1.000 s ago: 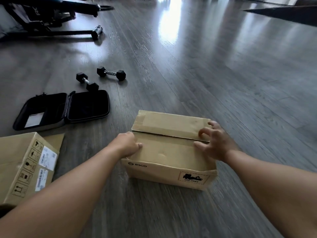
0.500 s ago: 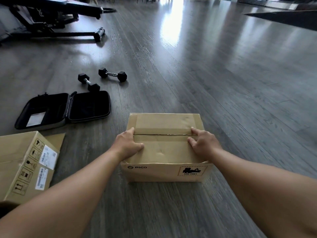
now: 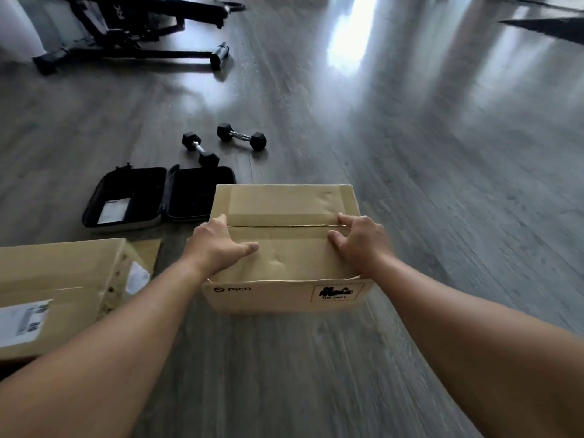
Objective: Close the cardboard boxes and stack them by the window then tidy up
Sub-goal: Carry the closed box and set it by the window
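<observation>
A small cardboard box (image 3: pixel 284 203) marked PICO sits on the dark wood floor in front of me, its two top flaps lying flat and meeting at a seam. My left hand (image 3: pixel 218 245) rests on the near flap at the box's left edge, fingers reaching the seam. My right hand (image 3: pixel 360 241) presses down on the right end of the same flap, fingers bent at the seam. A second, larger cardboard box (image 3: pixel 60 286) with shipping labels lies at the left, one flap (image 3: pixel 145 251) spread on the floor behind it.
An open black carrying case (image 3: pixel 151 197) lies on the floor behind the boxes. Two small black dumbbells (image 3: pixel 241 136) (image 3: pixel 199 150) lie beyond it. A black exercise bench frame (image 3: pixel 132 36) stands at the far left. A dark rug edge (image 3: pixel 550 26) shows at the far right.
The far flap came down flat and the seam closed. Both hands settled onto the top of the box, and the view shifted nearer and slightly right.
</observation>
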`<action>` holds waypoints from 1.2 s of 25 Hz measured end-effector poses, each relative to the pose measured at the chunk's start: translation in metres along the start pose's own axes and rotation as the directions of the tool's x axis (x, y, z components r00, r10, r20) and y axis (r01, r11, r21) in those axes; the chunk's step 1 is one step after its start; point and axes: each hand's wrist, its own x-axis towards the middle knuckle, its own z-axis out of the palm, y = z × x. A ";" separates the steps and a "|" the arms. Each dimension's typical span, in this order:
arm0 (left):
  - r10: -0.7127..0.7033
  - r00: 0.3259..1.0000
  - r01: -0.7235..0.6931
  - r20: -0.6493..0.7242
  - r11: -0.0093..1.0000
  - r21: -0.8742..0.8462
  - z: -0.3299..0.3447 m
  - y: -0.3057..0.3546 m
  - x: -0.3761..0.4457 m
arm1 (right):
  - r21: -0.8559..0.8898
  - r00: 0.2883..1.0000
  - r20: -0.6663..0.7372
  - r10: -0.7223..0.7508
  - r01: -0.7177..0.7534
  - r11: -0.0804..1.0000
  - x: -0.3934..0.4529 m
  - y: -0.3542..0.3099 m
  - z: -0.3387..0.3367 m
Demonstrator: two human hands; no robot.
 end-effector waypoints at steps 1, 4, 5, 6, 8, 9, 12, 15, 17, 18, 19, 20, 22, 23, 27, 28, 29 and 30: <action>-0.028 1.000 0.028 -0.007 1.000 -0.001 -0.022 0.000 -0.007 | -0.005 1.000 0.015 -0.014 0.014 1.000 -0.003 -0.022 -0.012; -0.107 0.994 0.106 -0.035 0.994 -0.020 -0.106 0.004 -0.039 | 0.012 0.997 0.052 -0.063 0.062 0.998 -0.020 -0.095 -0.060; -0.127 0.991 0.126 -0.044 0.992 -0.024 -0.140 0.006 -0.053 | 0.028 0.995 0.060 -0.074 0.072 0.997 -0.026 -0.120 -0.080; -0.142 0.989 0.141 -0.049 0.990 -0.029 -0.172 0.009 -0.066 | 0.038 0.994 0.066 -0.084 0.082 0.996 -0.032 -0.143 -0.099; -0.179 0.982 0.177 -0.063 0.984 -0.035 -0.242 0.019 -0.095 | 0.032 0.986 0.098 -0.138 0.136 0.990 -0.045 -0.192 -0.142; -0.201 0.977 0.199 -0.070 0.979 -0.043 -0.281 0.027 -0.113 | 0.030 0.978 0.119 -0.171 0.168 0.985 -0.054 -0.220 -0.168; -0.284 0.951 0.276 -0.125 0.958 -0.083 -0.396 0.052 -0.172 | 0.045 0.943 0.172 -0.286 0.282 0.958 -0.085 -0.307 -0.251; -0.374 0.902 0.371 -0.215 0.927 -0.059 -0.492 0.073 -0.238 | 0.059 0.890 0.230 -0.393 0.390 0.919 -0.119 -0.387 -0.318; -0.429 0.861 0.425 -0.273 0.902 -0.078 -0.549 0.077 -0.289 | 0.084 0.840 0.272 -0.470 0.466 0.881 -0.151 -0.438 -0.355; -0.459 0.840 0.453 -0.288 0.887 -0.091 -0.573 0.076 -0.316 | 0.098 0.812 0.287 -0.507 0.502 0.859 -0.169 -0.460 -0.369; -0.489 0.818 0.483 -0.302 0.870 -0.100 -0.595 0.073 -0.343 | 0.113 0.783 0.296 -0.546 0.539 0.834 -0.190 -0.483 -0.380; -0.517 0.794 0.512 -0.319 0.852 -0.108 -0.615 0.067 -0.371 | 0.128 0.751 0.302 -0.588 0.579 0.805 -0.210 -0.503 -0.388; -0.570 0.747 0.560 -0.343 0.817 -0.138 -0.648 0.052 -0.431 | 0.158 0.679 0.324 -0.659 0.648 0.745 -0.259 -0.542 -0.395; -0.593 0.726 0.581 -0.349 0.800 -0.151 -0.661 0.044 -0.460 | 0.169 0.646 0.340 -0.683 0.673 0.720 -0.282 -0.558 -0.395; -0.700 0.598 0.685 -0.390 0.699 -0.206 -0.705 0.001 -0.595 | 0.227 0.504 0.374 -0.778 0.764 0.604 -0.400 -0.626 -0.385; -0.724 0.564 0.705 -0.398 0.673 -0.224 -0.716 -0.010 -0.630 | 0.243 0.469 0.380 -0.797 0.781 0.575 -0.432 -0.643 -0.382; -0.745 0.532 0.722 -0.401 0.647 -0.245 -0.725 -0.021 -0.663 | 0.261 0.433 0.386 -0.815 0.795 0.547 -0.463 -0.659 -0.378; -0.764 0.502 0.734 -0.405 0.624 -0.267 -0.734 -0.031 -0.696 | 0.283 0.396 0.390 -0.831 0.808 0.517 -0.494 -0.675 -0.374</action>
